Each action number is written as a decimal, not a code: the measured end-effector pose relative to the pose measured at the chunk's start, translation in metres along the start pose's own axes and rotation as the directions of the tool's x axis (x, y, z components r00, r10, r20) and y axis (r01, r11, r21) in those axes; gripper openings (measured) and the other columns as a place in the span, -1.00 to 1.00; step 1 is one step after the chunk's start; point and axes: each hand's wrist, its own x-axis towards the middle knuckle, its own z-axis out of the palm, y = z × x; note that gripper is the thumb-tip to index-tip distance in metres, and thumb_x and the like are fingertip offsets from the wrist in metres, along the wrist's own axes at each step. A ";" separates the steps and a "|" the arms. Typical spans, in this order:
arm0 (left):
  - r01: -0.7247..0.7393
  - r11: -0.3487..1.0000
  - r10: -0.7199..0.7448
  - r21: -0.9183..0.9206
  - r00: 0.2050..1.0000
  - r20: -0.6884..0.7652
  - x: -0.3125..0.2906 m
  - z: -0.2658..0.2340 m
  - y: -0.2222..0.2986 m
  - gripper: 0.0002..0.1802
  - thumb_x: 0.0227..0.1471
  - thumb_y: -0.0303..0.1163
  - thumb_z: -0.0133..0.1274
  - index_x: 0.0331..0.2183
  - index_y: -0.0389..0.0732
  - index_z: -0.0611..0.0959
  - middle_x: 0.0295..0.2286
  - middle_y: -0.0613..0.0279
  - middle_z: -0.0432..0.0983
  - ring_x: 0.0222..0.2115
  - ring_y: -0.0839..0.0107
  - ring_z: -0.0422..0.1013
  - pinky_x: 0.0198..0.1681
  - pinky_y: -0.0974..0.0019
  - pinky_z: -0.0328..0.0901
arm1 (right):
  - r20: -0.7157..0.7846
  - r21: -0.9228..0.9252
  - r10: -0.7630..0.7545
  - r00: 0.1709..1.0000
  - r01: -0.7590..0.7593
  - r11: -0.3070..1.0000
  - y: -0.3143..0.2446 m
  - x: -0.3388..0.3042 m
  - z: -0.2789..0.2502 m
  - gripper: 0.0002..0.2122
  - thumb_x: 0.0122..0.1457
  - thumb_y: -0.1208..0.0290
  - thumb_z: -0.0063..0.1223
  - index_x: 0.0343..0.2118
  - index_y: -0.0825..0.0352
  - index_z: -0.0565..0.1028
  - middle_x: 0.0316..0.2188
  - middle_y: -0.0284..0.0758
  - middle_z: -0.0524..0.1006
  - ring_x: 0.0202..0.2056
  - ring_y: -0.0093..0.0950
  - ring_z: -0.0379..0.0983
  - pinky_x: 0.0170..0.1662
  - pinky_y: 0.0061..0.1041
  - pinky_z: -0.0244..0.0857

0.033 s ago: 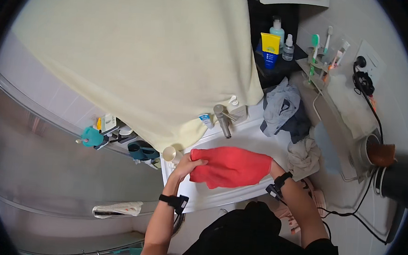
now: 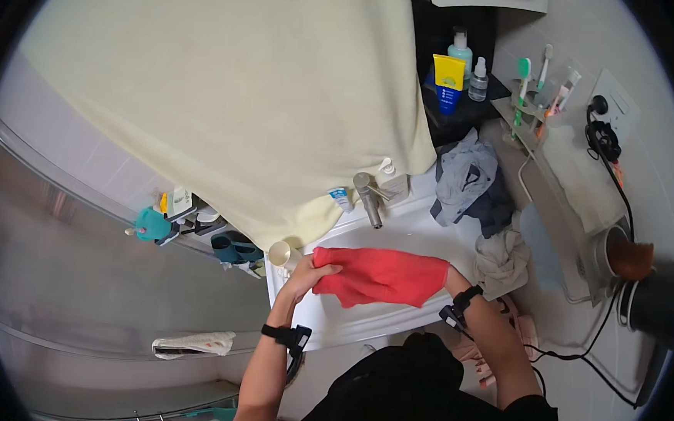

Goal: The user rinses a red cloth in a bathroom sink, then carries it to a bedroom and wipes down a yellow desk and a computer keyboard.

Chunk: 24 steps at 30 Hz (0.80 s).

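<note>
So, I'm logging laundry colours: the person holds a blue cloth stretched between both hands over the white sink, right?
Not quite. The head view shows the stretched cloth is red, not blue. The left hand has a grip on one end, the right hand is at the other, over the white sink.

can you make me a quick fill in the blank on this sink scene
1. Both hands hold a cloth whose colour is ____.
2. The left hand grips the cloth over the white ____.
3. The crumpled grey garment lies to the ____ of the tap.
4. The toothbrushes stand upright in a ____.

Missing words: red; sink; right; holder
</note>
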 end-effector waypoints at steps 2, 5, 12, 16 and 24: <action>-0.053 0.996 0.049 -0.073 0.998 -0.045 -0.007 -0.003 0.004 -0.66 -0.06 -0.35 0.26 -0.22 -0.27 0.64 -0.32 0.26 0.60 -0.28 0.50 0.48 -0.17 0.39 0.35 | 0.044 0.112 0.114 0.993 -0.118 0.987 0.013 0.011 -0.029 -0.71 0.23 0.23 -0.09 -0.08 0.27 0.47 -0.05 -0.30 0.50 0.00 -0.36 0.40 0.11 -0.35 0.22; -0.105 0.993 0.090 -0.062 0.974 -0.209 -0.013 -0.023 0.009 -0.76 0.01 -0.33 0.17 -0.29 -0.28 0.66 -0.41 0.31 0.58 -0.38 0.56 0.45 -0.24 0.44 0.32 | 0.108 0.220 0.256 0.961 -0.275 0.936 0.031 0.021 -0.064 -0.69 0.25 0.22 -0.11 -0.06 0.28 0.47 -0.03 -0.31 0.50 0.02 -0.37 0.39 0.12 -0.36 0.21; -0.091 0.996 0.069 -0.025 0.882 -0.467 -0.022 -0.025 -0.019 -0.76 -0.09 -0.51 0.17 -0.28 -0.31 0.65 -0.40 0.28 0.59 -0.42 0.55 0.46 -0.28 0.46 0.36 | 0.235 0.423 0.344 0.909 -0.414 0.806 0.052 0.042 -0.076 -0.56 0.30 0.09 -0.27 0.04 0.31 0.42 0.07 -0.33 0.45 0.08 -0.37 0.37 0.18 -0.32 0.19; -0.166 0.957 0.044 -0.236 0.892 -0.450 -0.028 -0.015 -0.007 -0.74 -0.12 -0.54 0.17 -0.27 -0.30 0.65 -0.39 0.25 0.59 -0.40 0.53 0.48 -0.26 0.46 0.38 | -0.016 0.413 0.013 1.000 -0.005 0.911 0.024 0.031 -0.033 -0.52 0.32 0.03 -0.34 0.06 0.32 0.39 0.06 -0.27 0.45 0.08 -0.33 0.36 0.18 -0.33 0.19; -0.048 0.930 -0.132 -0.364 0.881 -0.454 -0.003 -0.021 -0.058 -0.66 -0.10 -0.38 0.19 -0.26 -0.39 0.60 -0.39 0.14 0.57 -0.43 0.45 0.49 -0.33 0.46 0.38 | 0.013 -0.506 -0.079 0.997 0.075 0.859 -0.041 -0.013 0.034 -0.56 0.18 0.25 0.11 0.05 0.39 0.40 -0.07 -0.28 0.52 -0.08 -0.49 0.46 0.03 -0.50 0.29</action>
